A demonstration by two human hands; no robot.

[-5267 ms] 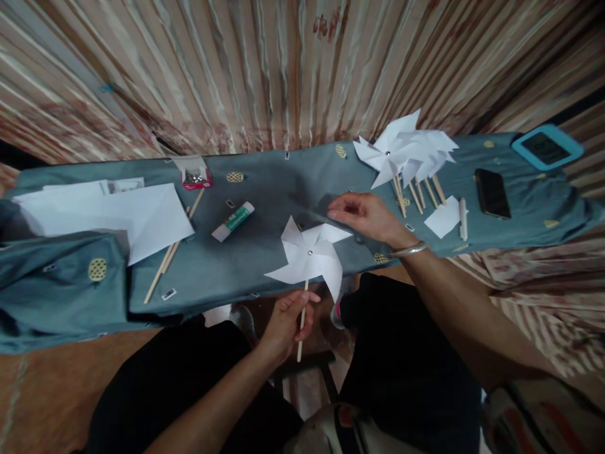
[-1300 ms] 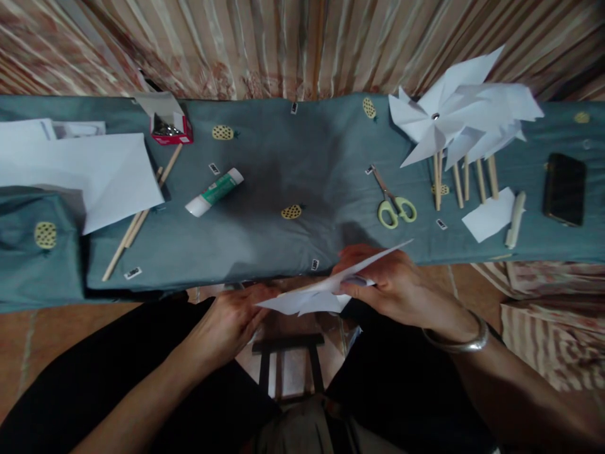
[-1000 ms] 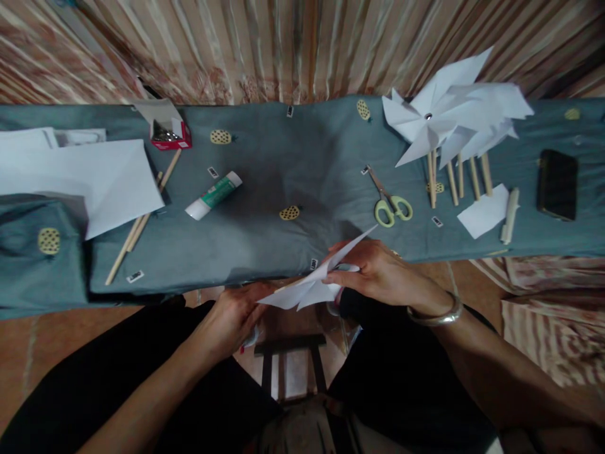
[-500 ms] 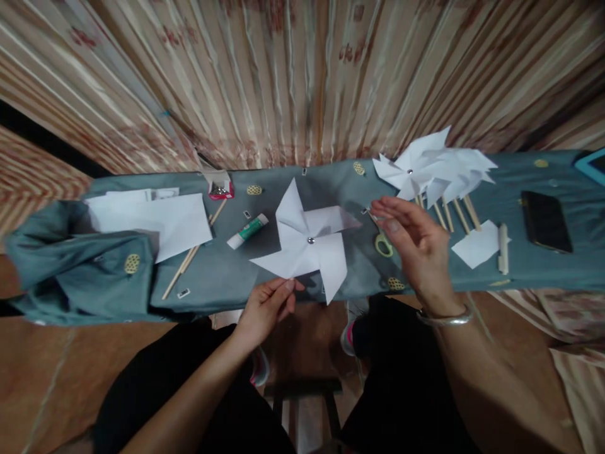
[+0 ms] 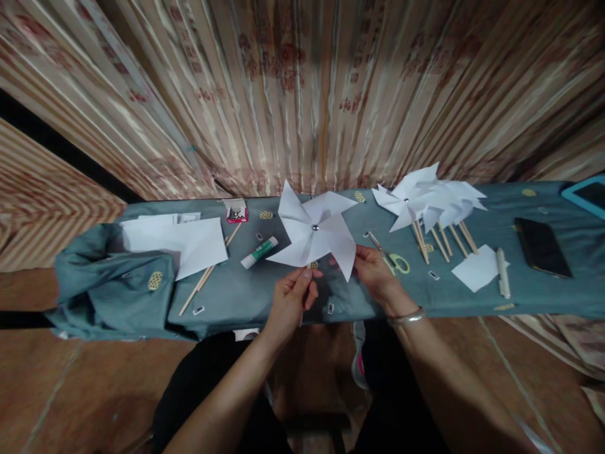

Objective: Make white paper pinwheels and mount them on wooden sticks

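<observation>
A white paper pinwheel (image 5: 302, 243) with a shiny pin at its centre is held up over the middle of the table. Just below its blades, my left hand (image 5: 295, 295) is closed around its stick, mostly hidden by the fingers. My right hand (image 5: 378, 274) is at the lower right blade, thumb near its edge and some fingers behind the paper; it appears to pinch the blade. Close to the right hand lie scissors with pale green handles (image 5: 401, 263). A glue stick (image 5: 259, 252) lies left of the pinwheel.
Finished pinwheels (image 5: 432, 195) lie overlapping at the right, near a paper piece (image 5: 475, 270), a white pen (image 5: 503, 274) and a black phone (image 5: 542, 247). At left are paper sheets (image 5: 201, 243), wooden sticks (image 5: 193, 293) and a small red box of pins (image 5: 236, 213). A curtain (image 5: 302, 94) hangs behind.
My right hand has come down and left from the air beside the pinwheel to its lower right blade. The pinwheel has turned slightly, still in my left hand. The camera view has shifted.
</observation>
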